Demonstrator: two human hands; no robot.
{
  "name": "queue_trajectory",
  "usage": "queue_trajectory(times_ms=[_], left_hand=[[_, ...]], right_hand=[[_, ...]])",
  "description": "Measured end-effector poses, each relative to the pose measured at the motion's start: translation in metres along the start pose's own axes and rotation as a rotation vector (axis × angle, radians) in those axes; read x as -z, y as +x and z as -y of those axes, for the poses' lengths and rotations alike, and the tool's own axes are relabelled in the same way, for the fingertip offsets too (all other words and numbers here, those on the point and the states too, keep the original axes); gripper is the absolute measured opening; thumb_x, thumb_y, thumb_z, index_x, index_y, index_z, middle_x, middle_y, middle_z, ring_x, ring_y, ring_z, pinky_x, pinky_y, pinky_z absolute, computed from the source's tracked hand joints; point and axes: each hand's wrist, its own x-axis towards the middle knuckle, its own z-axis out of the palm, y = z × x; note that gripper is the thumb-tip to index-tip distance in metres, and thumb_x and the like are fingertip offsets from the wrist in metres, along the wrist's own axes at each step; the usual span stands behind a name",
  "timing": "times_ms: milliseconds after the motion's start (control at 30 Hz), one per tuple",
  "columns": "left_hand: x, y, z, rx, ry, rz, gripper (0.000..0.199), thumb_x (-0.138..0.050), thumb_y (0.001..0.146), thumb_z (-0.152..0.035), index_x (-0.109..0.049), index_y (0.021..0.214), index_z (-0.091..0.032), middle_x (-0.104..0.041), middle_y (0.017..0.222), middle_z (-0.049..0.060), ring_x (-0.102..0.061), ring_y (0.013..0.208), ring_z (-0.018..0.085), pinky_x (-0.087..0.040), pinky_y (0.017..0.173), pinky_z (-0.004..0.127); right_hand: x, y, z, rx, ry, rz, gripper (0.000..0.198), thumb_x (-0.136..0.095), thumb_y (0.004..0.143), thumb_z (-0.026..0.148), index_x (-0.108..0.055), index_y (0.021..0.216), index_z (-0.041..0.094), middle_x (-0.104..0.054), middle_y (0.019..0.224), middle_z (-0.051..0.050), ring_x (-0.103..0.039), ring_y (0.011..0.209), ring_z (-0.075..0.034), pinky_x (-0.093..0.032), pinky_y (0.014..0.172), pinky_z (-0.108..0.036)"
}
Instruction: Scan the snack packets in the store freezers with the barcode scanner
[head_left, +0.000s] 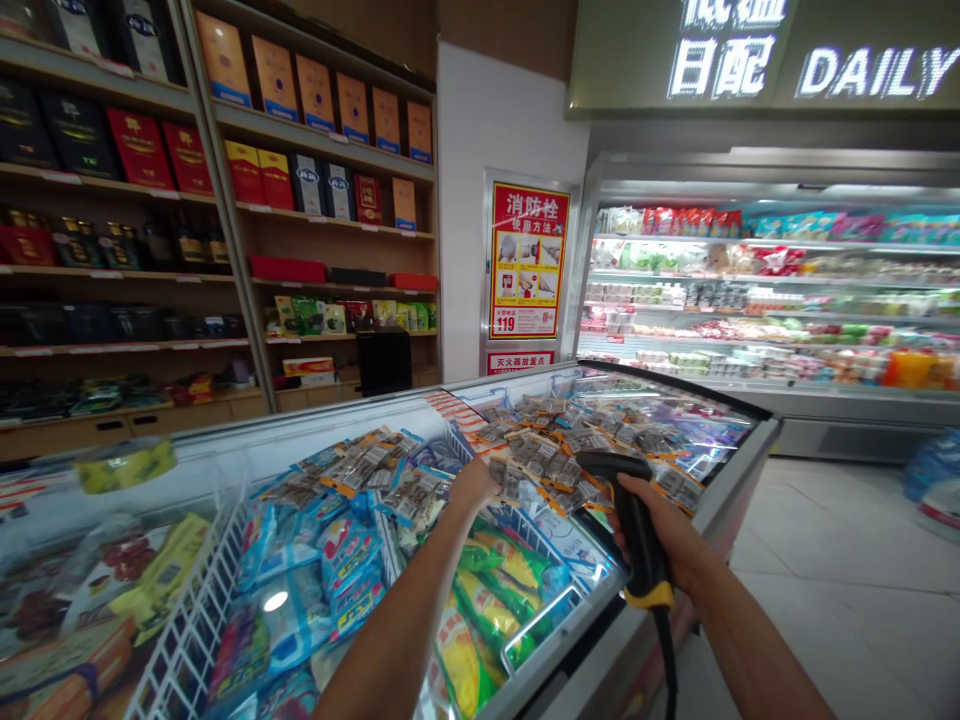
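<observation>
Right grip (671, 532) wraps the black-and-yellow plastic handheld scanner (639, 550). Left grip (474, 482) at flat brown-and-orange plastic packets (536, 455), far side of glass-topped chest freezer (750, 468); can't tell if grasping. Best: flatten wrapper, aim squarely, avoid glare.

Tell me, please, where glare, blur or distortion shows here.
In the head view, the lit DAILY sign looks doubled; there too, the orange goods at right smear, while the scanner looks crisper; head view again, round glare sits on a blue packet, and the shelf post leans, likely lens distortion.
</observation>
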Motion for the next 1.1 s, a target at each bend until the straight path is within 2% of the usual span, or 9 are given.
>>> queue_trajectory(times_ms=[100, 167, 267, 400, 567, 733, 933, 1100], left_hand=[[0.007, 0.008, 0.019, 0.028, -0.256, 0.001, 0.010, -0.054, 0.057, -0.013, -0.059, 0.065, -0.012, -0.061, 0.071, 0.008, -0.057, 0.070, 0.019, -0.038, 0.055, 0.023], [0.010, 0.011, 0.029, 0.081, -0.537, -0.038, 0.006, -0.052, 0.057, -0.010, -0.057, 0.059, -0.012, -0.058, 0.058, 0.004, -0.054, 0.059, 0.016, -0.036, 0.049, 0.022], [0.013, 0.012, 0.036, 0.133, -0.828, -0.134, 0.010, -0.051, 0.062, -0.013, -0.057, 0.069, -0.011, -0.056, 0.059, 0.002, -0.050, 0.053, 0.011, -0.035, 0.045, 0.019], [0.015, 0.015, 0.037, 0.130, -0.963, -0.205, 0.021, -0.048, 0.066, -0.015, -0.053, 0.085, -0.011, -0.057, 0.070, 0.003, -0.051, 0.054, 0.008, -0.038, 0.047, 0.018], [0.015, 0.019, 0.036, 0.139, -1.103, -0.244, 0.023, -0.049, 0.063, -0.013, -0.053, 0.086, -0.011, -0.057, 0.067, 0.001, -0.052, 0.054, 0.009, -0.040, 0.051, 0.020], [0.015, 0.022, 0.040, 0.165, -1.004, -0.292, 0.029, -0.049, 0.065, -0.016, -0.053, 0.093, -0.011, -0.059, 0.073, 0.004, -0.054, 0.058, 0.011, -0.040, 0.052, 0.021], [0.022, 0.029, 0.062, 0.231, -0.562, -0.422, 0.026, -0.048, 0.066, -0.017, -0.056, 0.090, -0.013, -0.061, 0.087, 0.008, -0.057, 0.079, 0.018, -0.041, 0.065, 0.024], [0.037, 0.024, 0.084, 0.334, -0.282, -0.432, 0.028, -0.044, 0.067, -0.017, -0.055, 0.093, -0.015, -0.061, 0.092, 0.011, -0.054, 0.089, 0.024, -0.040, 0.070, 0.032]], right_hand=[[-0.009, -0.004, 0.000, -0.018, -0.015, 0.026, 0.025, -0.047, 0.070, 0.041, -0.050, 0.067, 0.017, -0.051, 0.040, 0.003, -0.047, 0.032, -0.010, -0.036, 0.027, -0.019], [-0.014, -0.007, -0.001, -0.022, -0.014, 0.070, 0.025, -0.047, 0.070, 0.041, -0.050, 0.066, 0.016, -0.051, 0.041, 0.002, -0.047, 0.032, -0.010, -0.035, 0.028, -0.019], [-0.022, -0.009, -0.001, -0.057, 0.008, 0.155, 0.027, -0.048, 0.070, 0.042, -0.051, 0.066, 0.016, -0.053, 0.043, 0.002, -0.048, 0.032, -0.010, -0.036, 0.029, -0.019], [-0.034, -0.010, -0.001, -0.090, 0.019, 0.224, 0.028, -0.047, 0.070, 0.043, -0.053, 0.072, 0.016, -0.052, 0.042, 0.002, -0.047, 0.031, -0.010, -0.036, 0.028, -0.019], [-0.046, -0.011, -0.001, -0.125, 0.011, 0.260, 0.030, -0.048, 0.069, 0.043, -0.053, 0.078, 0.016, -0.053, 0.044, 0.002, -0.049, 0.033, -0.011, -0.037, 0.029, -0.020], [-0.050, -0.011, -0.003, -0.125, 0.001, 0.226, 0.028, -0.046, 0.070, 0.043, -0.052, 0.077, 0.016, -0.052, 0.043, 0.003, -0.047, 0.032, -0.010, -0.036, 0.028, -0.019], [-0.042, -0.005, -0.004, -0.095, 0.002, 0.240, 0.029, -0.048, 0.069, 0.044, -0.050, 0.061, 0.015, -0.052, 0.043, 0.002, -0.047, 0.032, -0.010, -0.037, 0.029, -0.020], [-0.039, -0.008, -0.002, -0.092, 0.016, 0.191, 0.028, -0.047, 0.070, 0.042, -0.050, 0.061, 0.015, -0.051, 0.041, 0.002, -0.046, 0.031, -0.009, -0.036, 0.028, -0.019]])
